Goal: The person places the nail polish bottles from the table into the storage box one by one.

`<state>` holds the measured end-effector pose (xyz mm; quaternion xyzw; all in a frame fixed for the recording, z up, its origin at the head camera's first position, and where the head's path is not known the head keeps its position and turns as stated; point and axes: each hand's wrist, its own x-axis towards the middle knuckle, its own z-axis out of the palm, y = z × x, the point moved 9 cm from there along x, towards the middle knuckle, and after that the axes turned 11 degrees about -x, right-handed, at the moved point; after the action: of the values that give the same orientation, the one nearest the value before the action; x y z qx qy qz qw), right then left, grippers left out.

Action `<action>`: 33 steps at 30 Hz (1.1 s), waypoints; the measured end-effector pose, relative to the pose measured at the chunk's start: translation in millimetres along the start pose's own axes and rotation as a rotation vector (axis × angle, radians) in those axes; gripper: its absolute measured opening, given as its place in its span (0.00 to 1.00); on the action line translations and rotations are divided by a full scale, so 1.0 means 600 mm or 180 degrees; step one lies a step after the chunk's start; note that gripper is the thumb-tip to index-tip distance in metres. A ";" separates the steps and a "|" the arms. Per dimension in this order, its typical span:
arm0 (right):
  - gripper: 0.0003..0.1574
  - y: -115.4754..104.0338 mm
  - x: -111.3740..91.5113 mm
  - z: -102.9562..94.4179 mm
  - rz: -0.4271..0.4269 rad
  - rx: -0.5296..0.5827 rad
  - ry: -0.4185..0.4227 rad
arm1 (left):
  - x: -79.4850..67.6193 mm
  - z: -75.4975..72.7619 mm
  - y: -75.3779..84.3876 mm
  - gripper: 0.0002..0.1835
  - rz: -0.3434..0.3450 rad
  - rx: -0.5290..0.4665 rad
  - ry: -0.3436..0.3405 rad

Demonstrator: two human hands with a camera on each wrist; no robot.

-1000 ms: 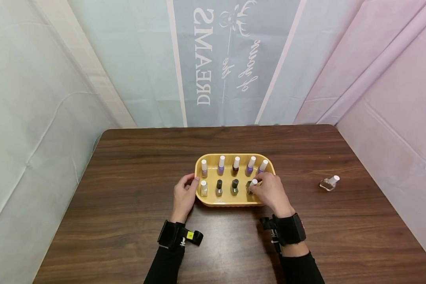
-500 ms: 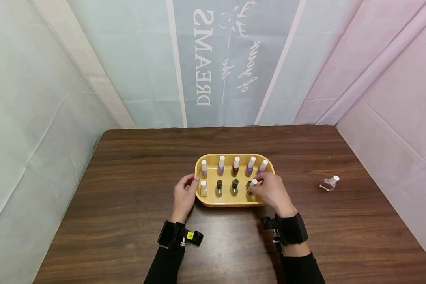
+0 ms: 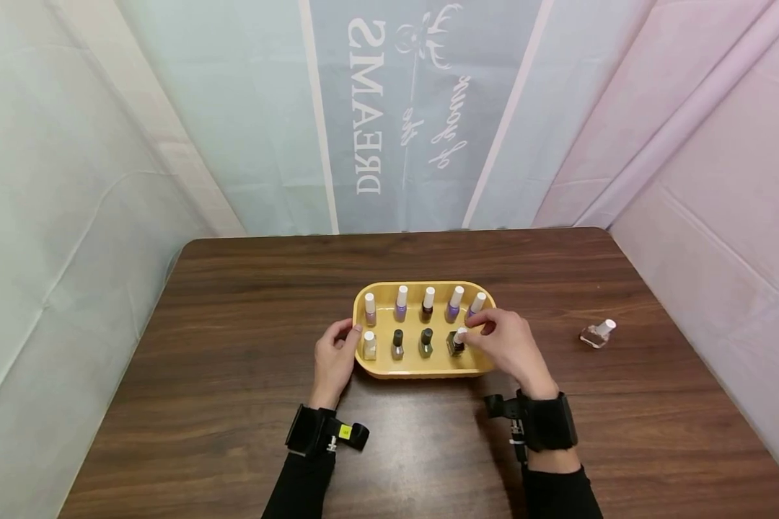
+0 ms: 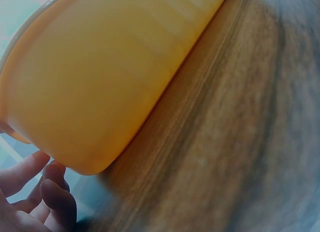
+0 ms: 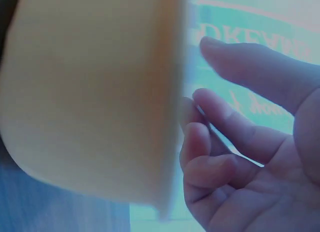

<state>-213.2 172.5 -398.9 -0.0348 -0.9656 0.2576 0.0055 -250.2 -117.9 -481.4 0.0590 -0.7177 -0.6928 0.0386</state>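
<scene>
A yellow tray (image 3: 412, 366) holds several nail polish bottles in two rows. My left hand (image 3: 333, 364) holds the tray's left end, thumb at the rim and fingers against the outer wall; the left wrist view shows curled fingers (image 4: 56, 197) touching that wall. My right hand (image 3: 509, 346) hovers over the tray's right end. Its thumb and forefinger stand apart, with nothing visible between them in the right wrist view. Beside its fingertips stands a dark nail polish bottle with a white cap (image 3: 456, 343), the rightmost in the front row. Behind it, a purple bottle (image 3: 477, 303) is partly covered by the hand.
A clear, brownish nail polish bottle with a white cap (image 3: 599, 334) stands apart on the wooden table (image 3: 234, 404), right of the tray. Front-row bottles include a white one (image 3: 370, 346) and two black-capped ones. Printed fabric (image 3: 422, 108) hangs behind the table.
My right hand has loosened its fingers from the white-capped bottle in the front row and drawn slightly right, showing more of the bottle. The left hand stays at the tray.
</scene>
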 end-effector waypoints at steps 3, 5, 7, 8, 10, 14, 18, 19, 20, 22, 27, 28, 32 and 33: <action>0.23 0.013 -0.007 -0.025 0.0007 0.0103 0.0162 | 0.001 0.003 0.000 0.19 0.0009 -0.0008 0.0001; 0.24 0.023 -0.009 -0.038 0.0031 0.0167 0.0270 | 0.001 0.000 0.000 0.19 0.0008 -0.0014 0.0013; 0.25 0.038 -0.013 -0.051 0.0085 0.0206 0.0396 | 0.000 -0.001 0.000 0.19 0.0000 -0.0019 0.0004; 0.26 0.047 -0.015 -0.057 0.0129 0.0236 0.0461 | 0.000 -0.001 0.000 0.20 -0.0008 -0.0025 -0.0006; 0.26 0.066 -0.019 -0.068 0.0226 0.0304 0.0590 | -0.001 -0.001 -0.001 0.21 -0.0028 -0.0043 -0.0029; 0.27 0.113 -0.032 -0.088 0.0534 0.0457 0.0828 | -0.001 0.002 -0.003 0.23 -0.0085 -0.0055 -0.0075; 0.28 0.161 -0.050 -0.104 0.0889 0.0511 0.0998 | -0.001 0.005 -0.004 0.24 -0.0128 -0.0017 -0.0101; 0.29 0.173 -0.054 -0.106 0.0989 0.0519 0.1026 | -0.002 0.005 -0.004 0.24 -0.0135 -0.0003 -0.0099; 0.29 0.185 -0.059 -0.108 0.1082 0.0533 0.1054 | -0.002 0.005 -0.004 0.25 -0.0140 0.0008 -0.0097; 0.30 0.210 -0.069 -0.112 0.1305 0.0566 0.1123 | -0.002 0.004 -0.003 0.24 -0.0138 0.0004 -0.0091; 0.32 0.267 -0.093 -0.121 0.1845 0.0660 0.1324 | -0.003 0.003 -0.005 0.24 -0.0150 -0.0020 -0.0090; 0.32 0.276 -0.098 -0.122 0.1953 0.0696 0.1371 | -0.003 0.004 -0.005 0.23 -0.0154 -0.0022 -0.0095; 0.34 0.308 -0.115 -0.125 0.2298 0.0801 0.1590 | -0.002 0.005 -0.006 0.23 -0.0185 -0.0015 -0.0103; 0.34 0.315 -0.118 -0.125 0.2362 0.0795 0.1635 | -0.002 0.006 -0.006 0.23 -0.0192 -0.0019 -0.0109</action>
<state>-128.5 368.1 -427.2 -0.4394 -0.8169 0.3395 0.1560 -249.2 -114.4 -484.9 0.0687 -0.7140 -0.6967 0.0055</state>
